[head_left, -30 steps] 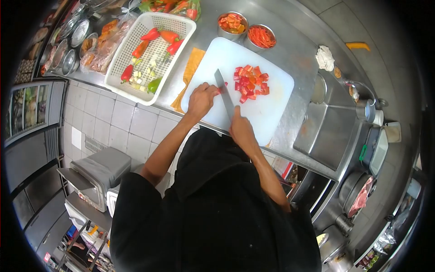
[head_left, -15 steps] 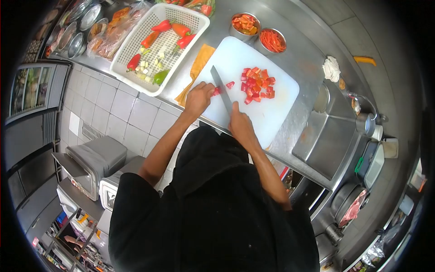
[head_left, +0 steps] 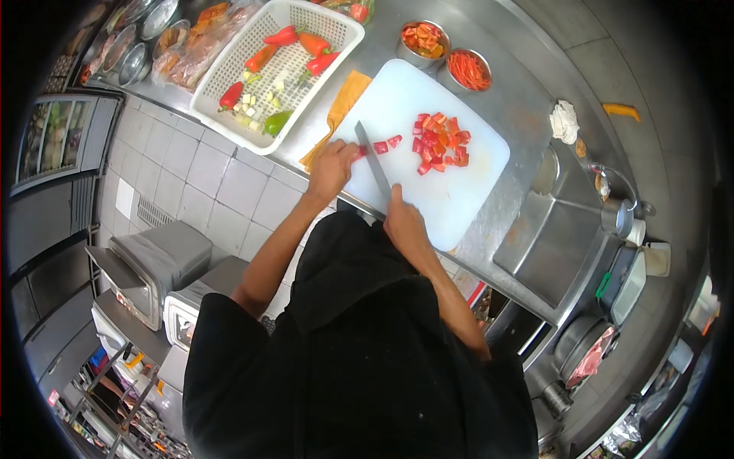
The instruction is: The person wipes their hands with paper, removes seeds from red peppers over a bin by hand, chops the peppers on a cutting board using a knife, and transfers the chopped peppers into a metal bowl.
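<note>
My right hand (head_left: 404, 223) is closed round the handle of a kitchen knife (head_left: 372, 158), its blade pointing away over the white cutting board (head_left: 459, 200). Left of the blade, my left hand (head_left: 333, 167) pinches a piece of red pepper (head_left: 360, 152), mostly hidden under the fingertips, at the board's left edge. Just right of the blade lie two loose cut pieces (head_left: 388, 144). Farther right on the board is a heap of diced red pepper (head_left: 439, 142).
An orange cloth (head_left: 345, 102) lies along the board's left side. Beyond it stands a white basket (head_left: 200, 98) with whole peppers and scraps. Two metal bowls (head_left: 423, 60) of cut vegetables sit behind the board. To the right are a crumpled white cloth (head_left: 564, 122) and a sink (head_left: 540, 243).
Another piece of red pepper now lies separated to the right of the blade. Both hands keep their holds. The view has shifted slightly.
</note>
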The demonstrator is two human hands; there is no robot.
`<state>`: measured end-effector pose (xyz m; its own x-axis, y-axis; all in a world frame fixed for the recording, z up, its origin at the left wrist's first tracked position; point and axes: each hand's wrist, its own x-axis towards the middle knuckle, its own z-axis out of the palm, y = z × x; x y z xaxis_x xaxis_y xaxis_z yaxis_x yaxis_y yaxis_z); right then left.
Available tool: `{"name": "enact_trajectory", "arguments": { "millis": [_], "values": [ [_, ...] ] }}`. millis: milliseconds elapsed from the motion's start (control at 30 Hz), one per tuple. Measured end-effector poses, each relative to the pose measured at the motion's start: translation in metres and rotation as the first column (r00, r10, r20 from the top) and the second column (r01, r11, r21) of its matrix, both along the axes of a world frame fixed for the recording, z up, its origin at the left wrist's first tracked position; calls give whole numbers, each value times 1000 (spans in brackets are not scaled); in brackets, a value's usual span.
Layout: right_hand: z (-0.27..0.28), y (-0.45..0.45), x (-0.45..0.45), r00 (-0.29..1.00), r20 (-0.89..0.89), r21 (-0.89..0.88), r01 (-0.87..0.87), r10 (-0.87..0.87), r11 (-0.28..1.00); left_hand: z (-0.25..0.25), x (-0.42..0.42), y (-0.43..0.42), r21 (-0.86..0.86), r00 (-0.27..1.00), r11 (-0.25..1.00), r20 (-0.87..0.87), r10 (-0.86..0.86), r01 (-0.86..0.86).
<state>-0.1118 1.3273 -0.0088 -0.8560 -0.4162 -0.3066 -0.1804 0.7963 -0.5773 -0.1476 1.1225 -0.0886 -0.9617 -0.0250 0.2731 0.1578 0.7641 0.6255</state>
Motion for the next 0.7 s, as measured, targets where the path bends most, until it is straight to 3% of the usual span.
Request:
{"name": "enact_trajectory", "arguments": {
  "millis": [100, 333, 400, 600, 700],
  "values": [
    [3, -5, -18, 1000, -15, -11, -25, 25, 1000, 4, -7, -7, 101, 999, 995, 34, 15, -18],
    [9, -3, -14, 998, 2, 53, -61, 61, 997, 4, 9, -13, 144, 997, 989, 65, 31, -40],
    [7, -1, -14, 998, -2, 48, -65, 66, 997, -1, 17, -12, 118, 995, 988, -26, 100, -96],
    [21, 12, -10, 993, -56, -89, -112, 107, 990, 7, 26, -6, 43, 991, 990, -30, 132, -131],
    [36, 9, -5, 999, -34, -176, -12, 6, 984, 5, 27, -7, 58, 989, 988, -23, 143, -142]
  ]
}}
